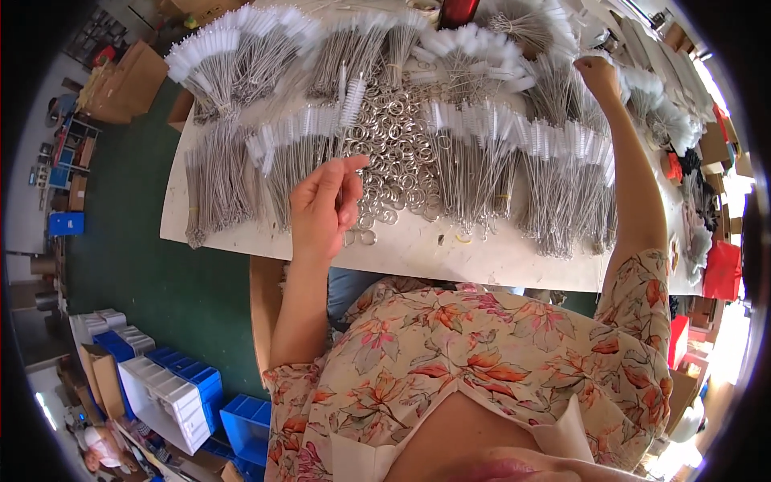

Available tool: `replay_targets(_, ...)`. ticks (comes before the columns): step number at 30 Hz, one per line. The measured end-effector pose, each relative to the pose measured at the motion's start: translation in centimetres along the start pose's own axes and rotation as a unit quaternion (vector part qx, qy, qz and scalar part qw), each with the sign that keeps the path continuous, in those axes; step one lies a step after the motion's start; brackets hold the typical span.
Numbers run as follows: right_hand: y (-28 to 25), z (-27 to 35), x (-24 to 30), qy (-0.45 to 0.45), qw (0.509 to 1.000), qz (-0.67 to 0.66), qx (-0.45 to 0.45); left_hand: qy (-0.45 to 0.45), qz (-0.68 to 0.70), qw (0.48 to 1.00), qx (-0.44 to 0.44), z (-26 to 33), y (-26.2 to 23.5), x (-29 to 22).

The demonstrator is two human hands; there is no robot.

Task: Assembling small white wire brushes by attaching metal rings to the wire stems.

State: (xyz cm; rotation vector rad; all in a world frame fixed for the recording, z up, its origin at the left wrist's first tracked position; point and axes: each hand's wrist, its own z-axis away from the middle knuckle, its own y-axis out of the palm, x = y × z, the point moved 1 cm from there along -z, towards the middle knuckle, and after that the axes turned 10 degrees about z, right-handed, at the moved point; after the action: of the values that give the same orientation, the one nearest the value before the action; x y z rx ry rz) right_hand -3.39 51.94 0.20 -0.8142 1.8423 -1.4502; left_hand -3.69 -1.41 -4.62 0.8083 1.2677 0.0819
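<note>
My left hand [325, 205] is raised over the near left edge of a heap of metal split rings [393, 153]. Its fingers are curled and the index finger points right; whatever may be in them is hidden. Just beyond it, a white-bristled wire brush [351, 103] lies against the rings. My right arm reaches far out to the right, where my right hand [598, 78] has its fingers closed at the white bristle ends of a brush bundle [556, 84]. Whether a brush is in those fingers is too small to tell.
More brush bundles lie on the white table [409, 249]: wire stems [217, 181] on the left, bristled rows [474, 132] right of the rings. A red cylinder [458, 13] stands at the back. Blue and white crates [173, 402] sit on the green floor, lower left; a cardboard box [128, 84] stands farther off.
</note>
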Motion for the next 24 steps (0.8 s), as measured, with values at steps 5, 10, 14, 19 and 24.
replay_targets(5,-4.9,6.2,8.1,-0.044,0.892,-0.340,-0.294,-0.017,0.116,0.992,0.053,0.1,0.6,1.3)
replay_targets(10,-6.7,17.7,21.1,-0.209,0.692,-0.682,0.111,-0.099,0.260,0.946,0.168,0.7,2.2,1.8)
replay_targets(14,-6.5,23.0,25.7,-0.201,0.685,-0.684,0.150,-0.047,0.134,0.981,0.128,1.0,4.2,2.4)
replay_targets(19,-4.7,23.7,26.7,-0.158,0.692,-0.685,0.162,0.049,-0.056,0.997,0.026,1.1,3.7,3.3)
replay_targets(24,-5.0,23.0,25.3,-0.065,0.541,-0.832,0.107,0.185,-0.087,0.973,-0.104,0.9,3.5,3.5)
